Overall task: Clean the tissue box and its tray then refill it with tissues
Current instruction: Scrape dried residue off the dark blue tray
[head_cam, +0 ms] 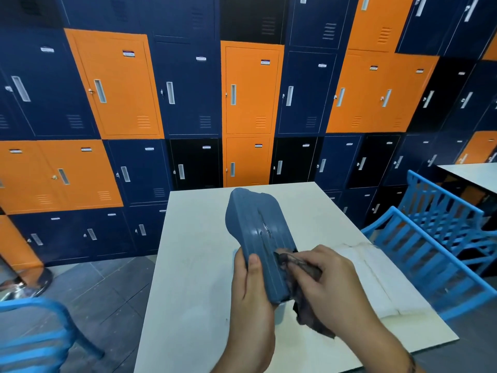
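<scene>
Over desk (201,265) centre, left hand (250,289) grips the tissue box (258,232) by its near end, far end toward 12 o'clock. Right hand (330,281) pinches a dark cloth (309,313) against it. Wipe along the grooves, keeping a firm grip. Probably tissues (382,278) at 3 o'clock.

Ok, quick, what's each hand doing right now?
Left hand: grips the near end of the blue tissue box, held up off the table.
Right hand: holds a dark cloth against the box.
</scene>
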{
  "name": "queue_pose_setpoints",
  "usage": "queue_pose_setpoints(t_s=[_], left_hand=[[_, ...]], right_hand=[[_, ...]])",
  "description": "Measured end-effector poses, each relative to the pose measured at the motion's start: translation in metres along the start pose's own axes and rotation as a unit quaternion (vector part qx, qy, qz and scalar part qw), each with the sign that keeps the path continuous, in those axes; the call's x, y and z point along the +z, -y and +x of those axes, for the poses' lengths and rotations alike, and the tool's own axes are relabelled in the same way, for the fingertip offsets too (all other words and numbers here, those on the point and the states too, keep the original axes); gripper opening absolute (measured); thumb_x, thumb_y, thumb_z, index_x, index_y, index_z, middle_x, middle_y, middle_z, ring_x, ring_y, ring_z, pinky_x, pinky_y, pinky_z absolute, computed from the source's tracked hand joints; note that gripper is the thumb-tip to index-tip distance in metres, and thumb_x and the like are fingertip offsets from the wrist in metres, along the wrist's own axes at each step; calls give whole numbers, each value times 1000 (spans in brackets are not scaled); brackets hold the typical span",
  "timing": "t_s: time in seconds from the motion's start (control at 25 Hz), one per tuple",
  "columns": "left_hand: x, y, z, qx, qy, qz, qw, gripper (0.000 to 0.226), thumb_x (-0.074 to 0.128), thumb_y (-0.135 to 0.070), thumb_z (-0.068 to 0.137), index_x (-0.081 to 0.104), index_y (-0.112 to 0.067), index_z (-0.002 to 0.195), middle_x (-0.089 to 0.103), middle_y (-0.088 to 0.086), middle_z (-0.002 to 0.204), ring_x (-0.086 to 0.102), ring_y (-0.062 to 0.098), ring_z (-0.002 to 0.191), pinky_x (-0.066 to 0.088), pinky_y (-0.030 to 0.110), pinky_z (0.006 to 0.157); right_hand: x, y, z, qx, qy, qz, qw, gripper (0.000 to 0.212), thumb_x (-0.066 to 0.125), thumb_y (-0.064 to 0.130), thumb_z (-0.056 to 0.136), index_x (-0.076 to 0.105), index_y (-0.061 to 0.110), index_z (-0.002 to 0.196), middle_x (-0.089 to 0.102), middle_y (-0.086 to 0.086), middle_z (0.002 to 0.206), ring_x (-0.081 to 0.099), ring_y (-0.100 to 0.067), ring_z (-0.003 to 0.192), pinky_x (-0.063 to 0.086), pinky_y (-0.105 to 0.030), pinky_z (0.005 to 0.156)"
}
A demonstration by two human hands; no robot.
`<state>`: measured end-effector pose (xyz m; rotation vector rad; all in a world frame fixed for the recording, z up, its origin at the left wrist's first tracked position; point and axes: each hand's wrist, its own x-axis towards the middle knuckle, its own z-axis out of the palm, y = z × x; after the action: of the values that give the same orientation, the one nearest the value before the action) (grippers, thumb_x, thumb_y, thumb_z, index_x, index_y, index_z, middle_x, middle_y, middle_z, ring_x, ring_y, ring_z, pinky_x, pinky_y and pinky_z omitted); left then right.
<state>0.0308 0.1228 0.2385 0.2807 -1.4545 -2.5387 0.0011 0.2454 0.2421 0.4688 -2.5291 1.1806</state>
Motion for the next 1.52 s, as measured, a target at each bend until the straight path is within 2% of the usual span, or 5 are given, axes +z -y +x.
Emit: queue_pose_setpoints(t_s=[0.72,1.0,1.12,1.32,1.52], left_hand=[[-6,11,7,-4,-8,11,1000,35,46,-42,108,56,-31,140,70,4,130,67,28,121,51,59,104],[-12,7,13,6,-8,21,1000,30,39,-32,111,65,-24,124,74,11,116,69,35,112,55,58,97],[-14,7,12,4,2,34,999,32,37,-33,111,65,-32,125,74,3,118,70,30,112,56,60,95],[-22,-5,14,-16,-10,-13,1000,33,36,-28,111,67,-22,121,74,16,114,73,29,99,60,42,74],[-30,-19,18,-83,1,-81,993,38,38,-31,109,68,-15,125,75,11,118,73,30,99,60,47,63]], right_hand=[[-5,5,-3,-110,107,-42,987,34,62,24,91,66,52,111,58,22,93,64,-5,86,54,-27,75],[-3,10,-4,-134,106,-57,984,27,60,32,94,65,52,113,58,22,96,63,-2,84,55,-30,73],[-5,3,8,-54,-1,-97,994,40,63,29,94,59,68,106,61,24,98,64,-1,87,57,-30,73],[-3,14,-11,-151,140,-26,978,29,61,26,97,67,47,116,59,23,100,63,2,77,55,-26,67],[-38,-6,13,-75,-80,8,994,32,72,3,88,76,33,99,67,13,91,67,-7,86,48,-13,74]])
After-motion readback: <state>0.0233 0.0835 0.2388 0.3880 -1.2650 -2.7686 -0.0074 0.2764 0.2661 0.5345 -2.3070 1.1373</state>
